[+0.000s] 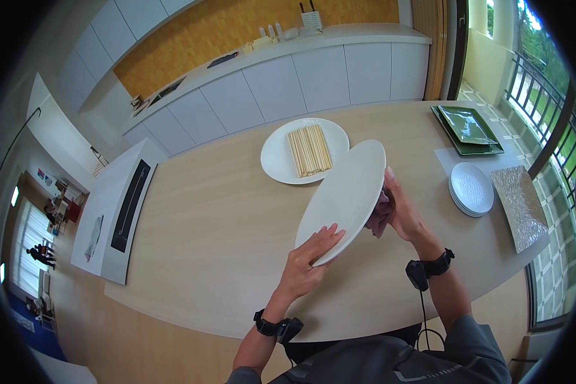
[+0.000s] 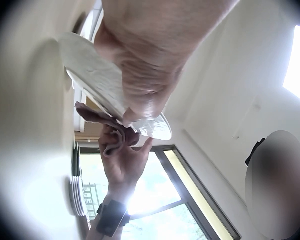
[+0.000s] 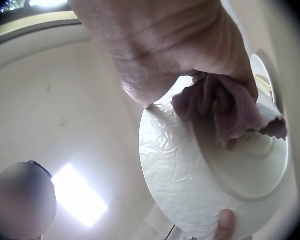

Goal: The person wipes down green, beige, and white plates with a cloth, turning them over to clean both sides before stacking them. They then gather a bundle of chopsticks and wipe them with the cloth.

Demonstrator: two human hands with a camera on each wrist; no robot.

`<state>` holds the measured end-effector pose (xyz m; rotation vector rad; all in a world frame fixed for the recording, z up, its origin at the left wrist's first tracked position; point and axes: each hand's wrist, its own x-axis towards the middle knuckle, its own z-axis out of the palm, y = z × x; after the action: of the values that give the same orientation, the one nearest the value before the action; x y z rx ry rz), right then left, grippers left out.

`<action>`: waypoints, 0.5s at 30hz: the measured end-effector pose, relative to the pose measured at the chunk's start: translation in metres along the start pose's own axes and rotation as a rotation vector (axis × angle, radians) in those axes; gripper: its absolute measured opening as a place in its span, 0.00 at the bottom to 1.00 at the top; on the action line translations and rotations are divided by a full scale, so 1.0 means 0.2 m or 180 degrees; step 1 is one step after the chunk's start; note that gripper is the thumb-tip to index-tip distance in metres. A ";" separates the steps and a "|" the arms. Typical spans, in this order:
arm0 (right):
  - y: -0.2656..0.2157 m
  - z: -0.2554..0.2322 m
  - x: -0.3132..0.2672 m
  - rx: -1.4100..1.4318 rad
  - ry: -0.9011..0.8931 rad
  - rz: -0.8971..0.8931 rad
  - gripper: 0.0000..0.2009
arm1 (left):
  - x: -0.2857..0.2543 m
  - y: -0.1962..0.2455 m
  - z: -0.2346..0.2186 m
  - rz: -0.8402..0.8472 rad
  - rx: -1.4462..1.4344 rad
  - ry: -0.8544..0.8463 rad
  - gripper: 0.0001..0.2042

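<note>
A large white plate (image 1: 345,195) is held tilted up on edge above the table. My left hand (image 1: 308,261) grips its lower rim, fingers lying over the face turned to the head camera and thumb underneath. My right hand (image 1: 402,208) is at the opposite side, holding a crumpled purple cloth (image 3: 220,105) against the plate's underside, where a raised foot ring shows. In the right wrist view the right thumb touches the rim. Behind the tilted plate, a second white plate (image 1: 275,153) lies flat on the table, bearing a bundle of pale wooden sticks (image 1: 310,150).
On the table's right side are stacked green square dishes (image 1: 480,152), a stack of small white plates (image 1: 471,189) and a textured silvery rectangular tray (image 1: 518,208). The wooden table (image 1: 217,237) curves at its near edge. A white counter (image 1: 262,89) runs behind.
</note>
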<state>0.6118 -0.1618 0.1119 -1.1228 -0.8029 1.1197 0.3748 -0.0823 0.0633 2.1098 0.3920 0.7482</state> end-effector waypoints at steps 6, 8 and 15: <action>0.05 -0.08 -0.05 0.0323 0.0329 0.0118 0.34 | 0.00 0.01 0.06 -0.0094 0.0168 -0.0145 0.33; 0.06 -0.10 -0.07 0.0455 0.0321 0.0132 0.32 | 0.00 0.00 0.07 -0.0129 0.0225 -0.0199 0.34; 0.14 -0.19 -0.10 0.0684 0.0588 0.0269 0.26 | 0.00 0.03 0.15 -0.0118 0.0562 -0.0356 0.36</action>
<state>0.6333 -0.1911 0.0758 -1.0681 -0.4832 1.1250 0.3947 -0.1046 0.0536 2.2912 0.4486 0.5891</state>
